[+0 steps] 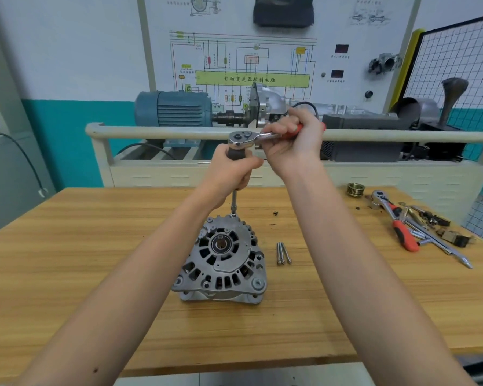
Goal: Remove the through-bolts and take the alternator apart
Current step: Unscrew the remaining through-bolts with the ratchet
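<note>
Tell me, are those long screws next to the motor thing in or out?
Out. Two or three through-bolts lie loose on the table, right of the alternator. The ratchet works another spot at its far edge.

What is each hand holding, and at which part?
The right hand grips the ratchet by its red handle. The left hand grips the dark grip of the extension bar under the ratchet head.

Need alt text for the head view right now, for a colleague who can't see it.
Both hands work a ratchet with a long extension on the alternator: left hand grips the extension's handle, right hand grips the ratchet's handle. Removed bolts lie beside it on the wooden table.
</note>
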`<action>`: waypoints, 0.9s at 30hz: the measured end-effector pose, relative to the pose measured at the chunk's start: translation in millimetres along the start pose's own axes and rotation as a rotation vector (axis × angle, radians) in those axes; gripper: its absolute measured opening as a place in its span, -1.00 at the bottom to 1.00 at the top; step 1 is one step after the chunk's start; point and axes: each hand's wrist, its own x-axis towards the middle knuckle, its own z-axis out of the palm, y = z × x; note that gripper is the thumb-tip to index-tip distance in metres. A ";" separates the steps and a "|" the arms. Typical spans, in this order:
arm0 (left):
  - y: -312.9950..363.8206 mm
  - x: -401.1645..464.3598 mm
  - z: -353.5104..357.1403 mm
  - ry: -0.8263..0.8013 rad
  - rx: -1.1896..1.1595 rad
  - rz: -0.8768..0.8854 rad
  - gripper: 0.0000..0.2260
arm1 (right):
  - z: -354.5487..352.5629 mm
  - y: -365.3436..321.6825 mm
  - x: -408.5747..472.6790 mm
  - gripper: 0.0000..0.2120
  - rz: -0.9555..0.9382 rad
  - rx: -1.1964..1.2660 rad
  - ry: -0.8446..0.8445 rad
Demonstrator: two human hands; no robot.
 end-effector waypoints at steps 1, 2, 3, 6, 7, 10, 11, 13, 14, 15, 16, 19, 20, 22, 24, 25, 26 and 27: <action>-0.8 0.9 1.8 0.067 -0.002 -0.005 -0.71 | -3.1 5.1 -7.0 -0.61 -0.081 0.020 0.010; -1.0 1.9 4.1 0.137 -0.006 -0.009 -0.73 | -6.2 11.3 -15.3 -0.63 -0.169 0.031 0.005; -1.4 2.6 6.4 0.205 -0.011 -0.014 -0.74 | -9.3 18.7 -24.1 -0.65 -0.264 0.022 -0.013; 0.1 3.1 13.2 0.351 -0.016 -0.016 -0.79 | -15.8 41.1 -48.8 -0.69 -0.572 -0.129 -0.130; 0.7 2.7 14.7 0.364 -0.026 -0.014 -0.80 | -17.2 45.7 -53.2 -0.71 -0.636 -0.177 -0.171; 0.3 1.1 13.1 0.338 -0.032 -0.018 -0.78 | -17.8 42.2 -52.3 -0.69 -0.643 -0.212 -0.207; -0.3 0.2 10.3 0.306 -0.022 -0.019 -0.72 | -16.9 36.3 -47.8 -0.67 -0.587 -0.180 -0.198; 1.1 -1.6 2.7 0.201 0.008 -0.002 -0.66 | -14.3 21.8 -34.4 -0.64 -0.409 -0.095 -0.163; 2.5 -1.9 -1.2 0.138 0.025 0.016 -0.68 | -12.4 14.3 -26.5 -0.62 -0.306 -0.069 -0.137; 4.5 -2.0 -4.2 0.071 0.046 0.034 -0.71 | -10.1 7.6 -18.2 -0.60 -0.205 -0.059 -0.112; 7.2 -2.3 -5.9 0.004 0.063 0.048 -0.74 | -7.1 1.8 -10.1 -0.56 -0.113 -0.060 -0.095; 10.3 -1.3 -6.1 -0.134 0.005 0.027 -0.72 | -1.0 -7.4 8.6 -0.43 0.063 -0.092 -0.080; 9.5 -0.7 -5.0 -0.142 -0.024 0.003 -0.67 | 0.8 -8.0 10.7 -0.42 0.083 -0.094 -0.080; 7.2 0.3 -3.1 -0.095 -0.043 -0.038 -0.59 | 2.2 -5.2 8.9 -0.45 0.050 -0.065 -0.041; 4.5 2.4 0.2 0.021 -0.044 -0.054 -0.60 | -0.4 4.3 -2.0 -0.57 -0.083 -0.032 0.004; 3.7 3.4 2.4 0.106 -0.041 -0.060 -0.62 | -3.4 11.8 -10.2 -0.62 -0.176 -0.029 0.006; 3.6 4.2 4.7 0.198 -0.038 -0.065 -0.64 | -7.0 20.6 -18.9 -0.64 -0.283 -0.042 -0.013; 3.2 4.5 7.3 0.280 -0.041 -0.065 -0.67 | -10.7 30.3 -28.6 -0.65 -0.407 -0.084 -0.046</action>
